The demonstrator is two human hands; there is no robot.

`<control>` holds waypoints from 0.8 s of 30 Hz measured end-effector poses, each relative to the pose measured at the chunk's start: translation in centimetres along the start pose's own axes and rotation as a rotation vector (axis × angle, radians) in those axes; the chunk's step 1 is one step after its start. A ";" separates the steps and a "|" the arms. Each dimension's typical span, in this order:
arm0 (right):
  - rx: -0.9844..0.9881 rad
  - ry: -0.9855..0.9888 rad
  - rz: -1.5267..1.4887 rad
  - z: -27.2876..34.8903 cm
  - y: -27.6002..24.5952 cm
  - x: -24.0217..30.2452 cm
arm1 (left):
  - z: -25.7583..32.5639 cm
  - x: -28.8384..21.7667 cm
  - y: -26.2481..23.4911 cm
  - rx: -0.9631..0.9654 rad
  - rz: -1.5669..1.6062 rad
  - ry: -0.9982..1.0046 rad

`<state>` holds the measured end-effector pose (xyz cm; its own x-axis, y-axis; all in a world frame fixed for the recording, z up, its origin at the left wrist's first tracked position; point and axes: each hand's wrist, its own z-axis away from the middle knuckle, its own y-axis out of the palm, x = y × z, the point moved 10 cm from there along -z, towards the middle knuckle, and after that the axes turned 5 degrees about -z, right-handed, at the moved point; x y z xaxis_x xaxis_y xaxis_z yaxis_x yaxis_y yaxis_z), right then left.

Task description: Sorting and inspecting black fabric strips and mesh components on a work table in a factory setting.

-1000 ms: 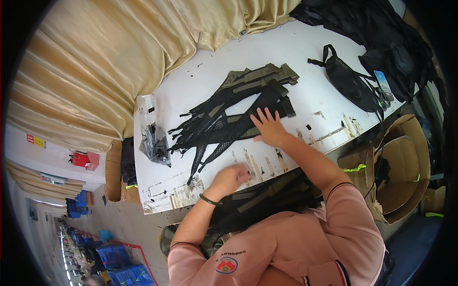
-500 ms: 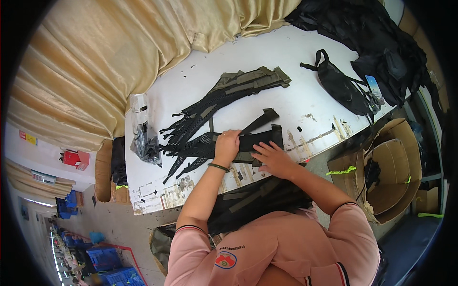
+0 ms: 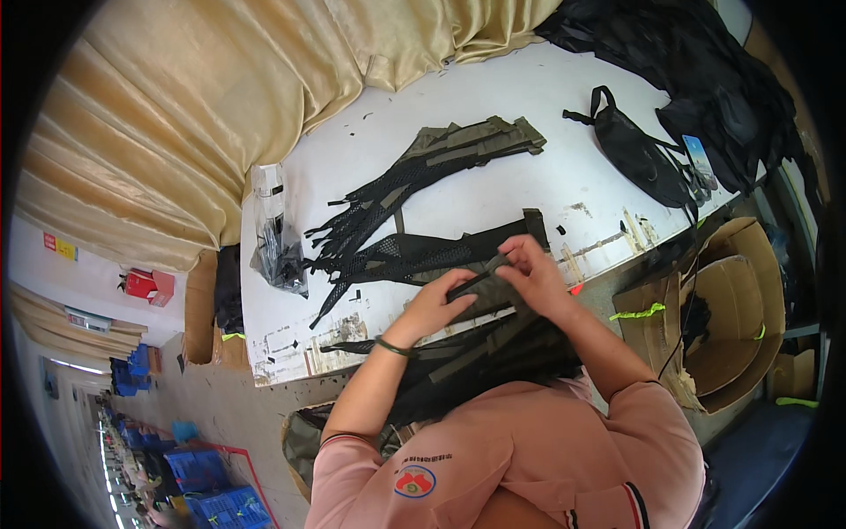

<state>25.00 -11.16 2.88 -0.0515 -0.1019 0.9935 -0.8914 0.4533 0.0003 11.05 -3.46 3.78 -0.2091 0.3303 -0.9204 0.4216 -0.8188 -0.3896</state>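
Note:
Near the table's front edge, my left hand (image 3: 435, 309) pinches a narrow black fabric strap (image 3: 469, 286) between thumb and fingers. My right hand (image 3: 534, 275), its fingertips closed, grips the strap's other end. Just beyond my hands lies a stack of black mesh and olive fabric pieces (image 3: 388, 250), its mesh tails fanned to the left. A second stack of such pieces (image 3: 471, 141) rests farther back. More dark fabric pieces (image 3: 458, 361) lie between my body and the table edge, partly covered by my arms.
On the white table (image 3: 546, 181) stand a clear plastic bag (image 3: 278, 256) at left, a black waist bag (image 3: 630, 150) and a phone (image 3: 698, 160) at right. A black fabric heap (image 3: 661, 53) fills the back right. An open cardboard box (image 3: 740, 309) stands right; a gold curtain (image 3: 194, 97) hangs behind.
Both hands have left the near stack and come together closer to my body. The strap that stuck out to the right is now held between them.

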 end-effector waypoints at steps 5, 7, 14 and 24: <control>0.003 -0.493 0.578 2.7 3.1 7.3 | -1.7 0.9 1.1 -0.069 -0.021 -0.029; -0.031 -0.586 0.702 3.3 3.3 7.6 | -1.9 1.0 0.9 -0.112 0.014 -0.038; 0.178 -0.376 0.834 2.1 3.2 3.4 | -0.8 1.1 1.3 -0.126 0.005 -0.084; 0.046 -0.074 0.349 0.2 0.1 0.8 | 2.2 -6.4 2.9 -0.173 -0.406 0.391</control>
<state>24.81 -11.33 3.67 -0.3868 -0.0124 0.9221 -0.8339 0.4316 -0.3440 11.64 -8.96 8.60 -0.0566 0.7770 -0.6270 0.5204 -0.5130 -0.6827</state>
